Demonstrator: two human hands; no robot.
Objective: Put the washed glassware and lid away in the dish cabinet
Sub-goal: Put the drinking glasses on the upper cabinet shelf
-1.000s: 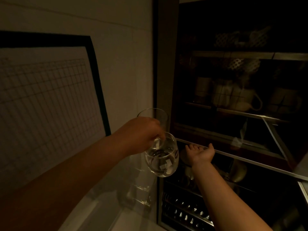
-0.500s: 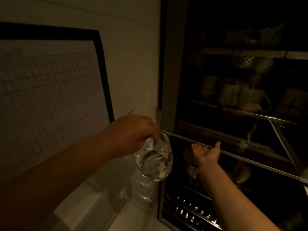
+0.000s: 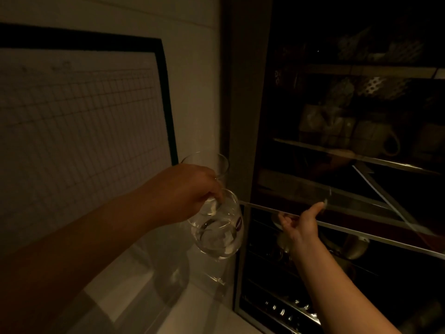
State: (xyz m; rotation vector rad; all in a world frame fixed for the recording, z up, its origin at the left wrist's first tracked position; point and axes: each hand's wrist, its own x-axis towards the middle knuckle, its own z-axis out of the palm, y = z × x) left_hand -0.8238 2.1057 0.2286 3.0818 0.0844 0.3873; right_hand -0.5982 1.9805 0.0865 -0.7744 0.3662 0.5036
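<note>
My left hand [image 3: 190, 189] grips two clear glasses by their rims. One is a round glass [image 3: 216, 235] with a small dark label, hanging below my fingers. The second glass [image 3: 212, 162] shows above my knuckles. Both hang just left of the dark dish cabinet [image 3: 243, 116]. My right hand [image 3: 301, 222] reaches to the metal lower edge of the cabinet's glass door [image 3: 361, 227], fingers curled under it and thumb up on its front. No lid can be made out.
Pale mugs [image 3: 375, 138] and patterned dishes sit on the shelves behind the glass. Shiny glassware [image 3: 289, 307] lines the lower rack. A black-framed grid board [image 3: 79, 116] leans on the wall at left, above a pale counter [image 3: 144, 297].
My right hand went from a flat, palm-up touch under the door edge to a curled hold with the thumb raised. My left hand kept both glasses and barely moved.
</note>
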